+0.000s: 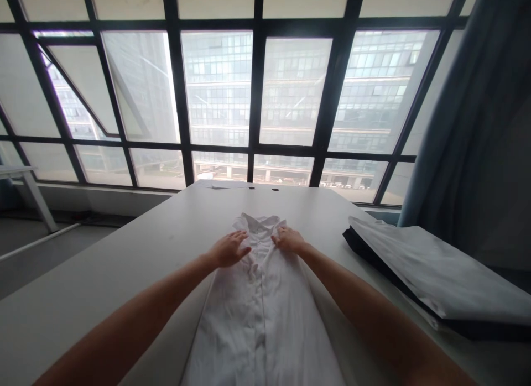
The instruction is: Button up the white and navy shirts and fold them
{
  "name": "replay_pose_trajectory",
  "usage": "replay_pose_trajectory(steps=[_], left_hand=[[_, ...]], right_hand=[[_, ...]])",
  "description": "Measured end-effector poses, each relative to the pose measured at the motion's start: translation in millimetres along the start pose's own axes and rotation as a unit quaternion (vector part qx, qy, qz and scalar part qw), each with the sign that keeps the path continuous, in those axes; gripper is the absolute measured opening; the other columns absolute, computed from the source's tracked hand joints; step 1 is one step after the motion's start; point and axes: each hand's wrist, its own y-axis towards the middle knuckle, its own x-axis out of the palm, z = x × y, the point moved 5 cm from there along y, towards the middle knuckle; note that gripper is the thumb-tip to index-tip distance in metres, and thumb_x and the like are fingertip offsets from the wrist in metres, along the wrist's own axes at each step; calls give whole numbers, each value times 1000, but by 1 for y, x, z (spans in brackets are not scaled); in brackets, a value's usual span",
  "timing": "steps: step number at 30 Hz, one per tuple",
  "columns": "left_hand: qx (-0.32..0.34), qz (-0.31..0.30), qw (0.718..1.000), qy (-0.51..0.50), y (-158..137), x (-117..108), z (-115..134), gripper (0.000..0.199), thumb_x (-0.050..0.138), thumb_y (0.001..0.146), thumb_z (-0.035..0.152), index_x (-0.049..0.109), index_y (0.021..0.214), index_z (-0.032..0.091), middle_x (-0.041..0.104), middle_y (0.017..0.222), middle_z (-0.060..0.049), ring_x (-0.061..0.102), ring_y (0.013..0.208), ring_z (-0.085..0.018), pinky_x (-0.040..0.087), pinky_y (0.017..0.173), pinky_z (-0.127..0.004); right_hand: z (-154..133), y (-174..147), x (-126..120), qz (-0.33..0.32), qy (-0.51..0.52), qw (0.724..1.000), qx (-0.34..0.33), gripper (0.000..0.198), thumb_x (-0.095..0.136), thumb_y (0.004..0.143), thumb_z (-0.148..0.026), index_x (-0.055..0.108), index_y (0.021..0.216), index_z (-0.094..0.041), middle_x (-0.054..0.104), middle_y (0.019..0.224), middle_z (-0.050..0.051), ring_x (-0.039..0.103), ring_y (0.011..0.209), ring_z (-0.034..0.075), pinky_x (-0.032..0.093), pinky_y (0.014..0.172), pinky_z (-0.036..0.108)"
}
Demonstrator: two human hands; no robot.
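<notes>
A white button-up shirt (282,308) lies lengthwise on the white table, front side up, its collar at the far end and its lower part running out of the bottom of the view. Small wrinkles gather around the collar and upper chest. On the shirt's left shoulder area rests my left hand (229,249), fingers spread and laid on the cloth. My right hand (289,240) touches the opposite side just below the collar, its fingers bent down against the fabric. Whether those fingertips pinch the cloth is hard to make out.
The white table (166,253) stretches toward a large framed window. At the right lies a folded stack of white and dark cloth (440,270). A grey-blue curtain (452,115) hangs beyond it. Two dark cable holes and a flat white item (228,184) are at the far edge.
</notes>
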Motion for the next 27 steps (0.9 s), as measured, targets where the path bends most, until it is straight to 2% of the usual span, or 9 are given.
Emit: replay_pose_trajectory(steps=[4,9,13,15,17,20,23,25,27], left_hand=[[-60,-76,994,53,53,18,-48,61,39,95,50,46,144,13,39,155,-15,31,146,-27,24,119,-42],[-122,-108,985,56,82,40,-72,74,27,96,62,30,154,17,22,162,-12,15,151,-29,17,119,-49],[-144,-107,981,67,93,46,-80,73,24,94,67,28,156,28,16,164,-8,9,151,-36,15,116,-59],[-148,-111,980,71,97,46,-82,73,24,93,68,27,156,31,14,164,-8,9,150,-38,15,115,-62],[-153,-116,979,73,99,46,-80,73,25,93,68,26,156,32,12,165,-8,10,150,-39,16,113,-64],[-168,-122,975,77,101,44,-75,73,26,92,67,25,156,33,12,165,-9,12,149,-42,18,110,-68],[-183,-127,972,79,100,42,-69,73,27,92,66,23,157,33,10,165,-8,10,149,-42,17,109,-70],[-184,-130,971,79,98,40,-66,73,28,92,65,22,157,33,9,165,-7,9,149,-42,17,110,-69],[-183,-132,971,80,97,39,-65,73,28,92,65,22,157,33,9,165,-7,10,149,-42,17,110,-69]], right_hand=[[5,-7,8,-27,10,1000,-11,69,28,97,-58,35,152,-17,26,161,13,23,148,28,18,117,49],[17,18,12,-32,23,999,15,75,25,96,-63,25,156,-18,17,164,11,17,150,28,13,117,51],[14,30,1,40,-25,998,39,66,28,98,-54,44,146,-11,41,152,20,31,142,32,3,117,52],[6,25,-4,60,-31,997,42,60,29,99,-49,52,140,-11,51,143,22,37,138,34,0,116,54],[-5,11,-5,60,-20,998,30,57,29,100,-47,53,139,-14,53,141,22,40,135,35,2,115,55],[-33,-24,-7,69,1,997,-27,58,30,100,-49,46,145,-15,47,147,20,39,137,34,12,115,55],[-72,-69,-12,88,28,984,-155,62,31,100,-50,38,150,-15,38,155,16,31,143,29,15,118,50],[-95,-96,-12,74,38,966,-246,62,35,99,-52,39,150,-17,38,156,14,28,146,26,14,119,48],[-107,-115,-9,36,42,956,-288,63,37,98,-53,42,149,-16,40,154,14,29,146,28,13,120,49]])
